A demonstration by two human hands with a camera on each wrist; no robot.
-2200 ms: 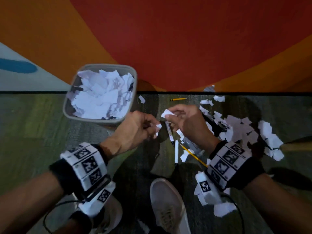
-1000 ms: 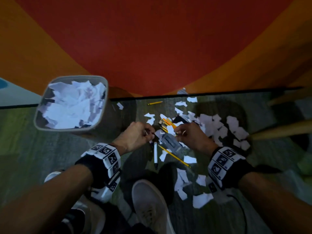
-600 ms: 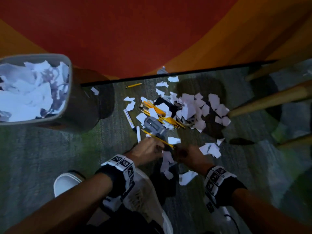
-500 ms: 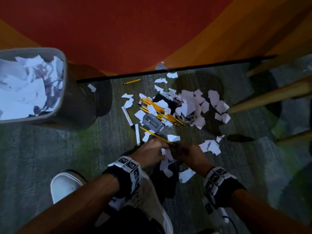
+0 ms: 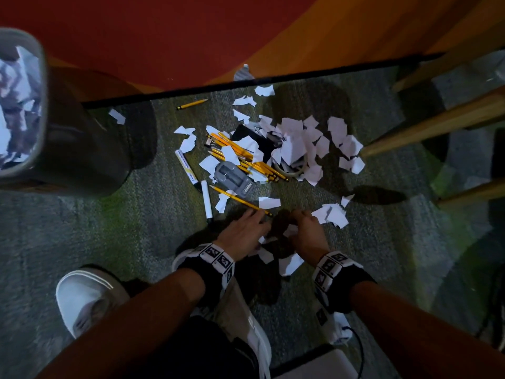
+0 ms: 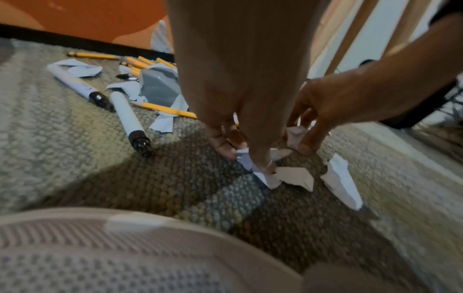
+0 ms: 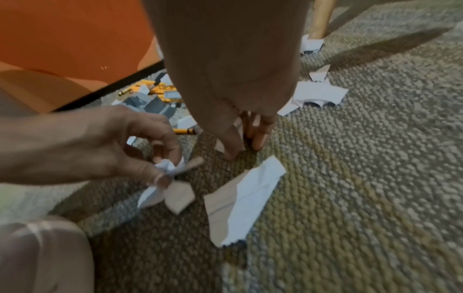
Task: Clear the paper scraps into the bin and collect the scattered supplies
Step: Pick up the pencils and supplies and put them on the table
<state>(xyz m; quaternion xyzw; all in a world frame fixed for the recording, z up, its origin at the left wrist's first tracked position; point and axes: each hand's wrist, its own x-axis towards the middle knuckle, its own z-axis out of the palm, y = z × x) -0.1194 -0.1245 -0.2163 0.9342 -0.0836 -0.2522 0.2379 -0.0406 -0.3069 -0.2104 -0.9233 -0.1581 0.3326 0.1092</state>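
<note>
Torn white paper scraps (image 5: 297, 140) litter the grey carpet round yellow pencils (image 5: 246, 157), two white markers (image 5: 207, 199), a grey stapler (image 5: 232, 177) and a tape roll (image 5: 293, 170). The grey bin (image 5: 41, 110), full of scraps, stands far left. Both hands work low over the near scraps by my shoe. My left hand (image 6: 250, 156) pinches a crumpled bunch of scraps (image 7: 162, 170) just above the carpet. My right hand (image 7: 243, 144) has its fingertips on the carpet, curled round a small scrap (image 6: 295, 134). A larger scrap (image 7: 245, 198) lies loose beside them.
My white shoes (image 5: 84, 299) stand close under the hands. Wooden chair legs (image 5: 437, 121) slant in at the right. One lone pencil (image 5: 191, 104) lies by the black skirting under the orange wall. More scraps (image 5: 332, 214) sit right of the right hand.
Both hands have drawn back from the pencil pile to the scraps near my shoe. The view swung right, so the bin slid to the left edge.
</note>
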